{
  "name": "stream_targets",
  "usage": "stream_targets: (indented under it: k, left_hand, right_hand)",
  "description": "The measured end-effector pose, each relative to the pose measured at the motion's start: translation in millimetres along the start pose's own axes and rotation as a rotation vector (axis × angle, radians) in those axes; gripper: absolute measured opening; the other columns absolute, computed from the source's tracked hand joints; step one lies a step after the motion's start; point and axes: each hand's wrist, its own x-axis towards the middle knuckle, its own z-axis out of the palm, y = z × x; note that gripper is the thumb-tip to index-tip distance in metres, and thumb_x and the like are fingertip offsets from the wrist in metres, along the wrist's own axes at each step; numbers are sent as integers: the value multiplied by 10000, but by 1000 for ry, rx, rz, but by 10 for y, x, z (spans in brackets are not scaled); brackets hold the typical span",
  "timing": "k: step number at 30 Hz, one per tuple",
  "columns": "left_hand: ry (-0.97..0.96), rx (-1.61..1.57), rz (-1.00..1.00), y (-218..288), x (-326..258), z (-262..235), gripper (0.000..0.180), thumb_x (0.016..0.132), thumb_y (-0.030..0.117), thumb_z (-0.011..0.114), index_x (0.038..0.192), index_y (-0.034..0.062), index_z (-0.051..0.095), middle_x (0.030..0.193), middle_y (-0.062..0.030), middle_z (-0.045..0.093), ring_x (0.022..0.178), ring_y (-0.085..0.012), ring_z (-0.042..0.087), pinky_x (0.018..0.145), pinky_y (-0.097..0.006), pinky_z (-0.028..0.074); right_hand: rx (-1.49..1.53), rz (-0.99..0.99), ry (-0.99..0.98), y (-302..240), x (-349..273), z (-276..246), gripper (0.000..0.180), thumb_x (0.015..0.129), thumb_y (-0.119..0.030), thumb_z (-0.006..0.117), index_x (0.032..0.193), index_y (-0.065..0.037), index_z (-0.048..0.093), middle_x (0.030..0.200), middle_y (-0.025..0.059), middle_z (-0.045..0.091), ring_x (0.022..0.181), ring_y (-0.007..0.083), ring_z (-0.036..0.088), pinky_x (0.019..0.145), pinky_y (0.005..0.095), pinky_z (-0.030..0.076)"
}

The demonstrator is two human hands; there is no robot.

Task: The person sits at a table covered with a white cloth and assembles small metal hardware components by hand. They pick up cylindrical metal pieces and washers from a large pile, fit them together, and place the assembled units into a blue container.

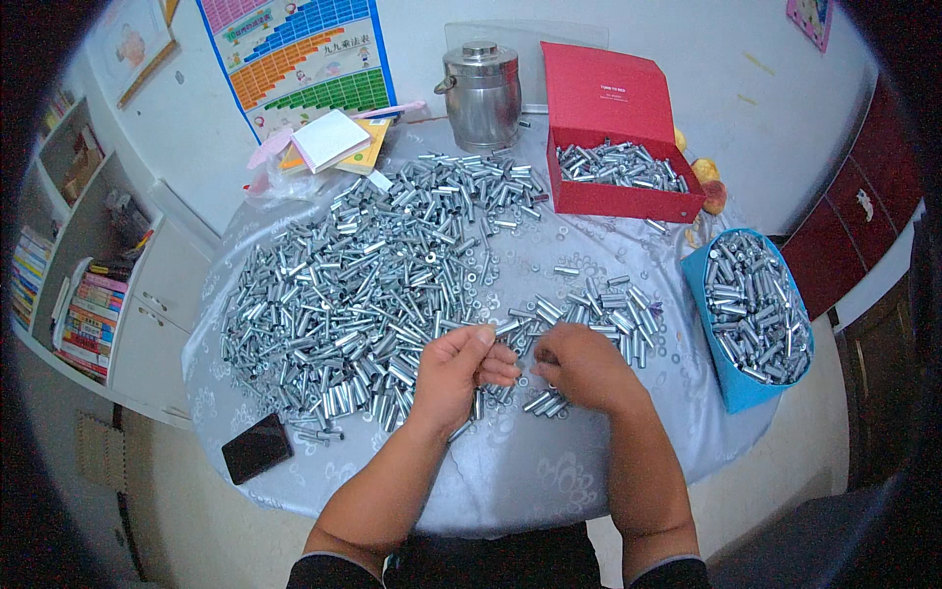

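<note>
A large heap of small silver metal tubes (363,285) covers the left and middle of a round table with a pale patterned cloth (520,471). A smaller pile of the same tubes (599,309) lies just beyond my hands. My left hand (456,373) is curled around several tubes, whose ends stick out below the palm. My right hand (584,368) is closed, fingers pinching small metal parts right beside the left hand's fingertips. Loose washers are scattered on the cloth around both hands.
A red open box (618,191) with tubes stands at the back right, a blue container (731,378) full of tubes at the right edge. A steel lidded pot (481,93), notepads (329,142), fruit (708,182), and a black phone (257,447) also lie here. Bookshelves stand left.
</note>
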Motion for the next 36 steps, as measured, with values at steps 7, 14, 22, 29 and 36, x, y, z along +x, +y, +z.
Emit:
stream_targets:
  k: [7,14,22,29,36]
  left_hand:
    - [-8,96,10,8,-23,34,260,977,222,549,988,-28,619,819,-146,690,645,-206,687,582,-295,581]
    - [-11,104,32,19,-34,23,258,976,217,550,1018,-29,621,829,-148,689,664,-205,689,593,-294,581]
    - [-9,161,43,24,-46,38,265,979,197,544,1068,-42,618,835,-146,687,683,-202,688,611,-289,578]
    - [-51,271,83,6,-49,35,260,984,156,520,1109,-52,612,852,-154,690,709,-213,691,637,-313,582]
    - [-42,216,88,-16,-42,33,260,985,148,514,1106,-59,613,863,-157,691,723,-218,692,656,-324,587]
  right_hand:
    - [811,118,304,27,87,16,129,881,-50,656,995,-2,621,838,16,625,739,80,569,688,226,465]
    - [1049,77,249,13,90,-9,172,856,-28,683,1025,-21,649,890,23,659,805,89,610,727,232,490]
    - [978,48,242,-46,69,3,197,843,-12,689,1039,-18,666,921,30,653,845,98,615,746,236,496]
    - [615,186,120,47,96,9,168,897,-136,646,990,4,649,863,46,648,768,133,597,691,287,482]
    - [862,97,289,-57,102,59,196,954,-174,569,901,3,632,727,-8,581,651,76,527,591,239,429]
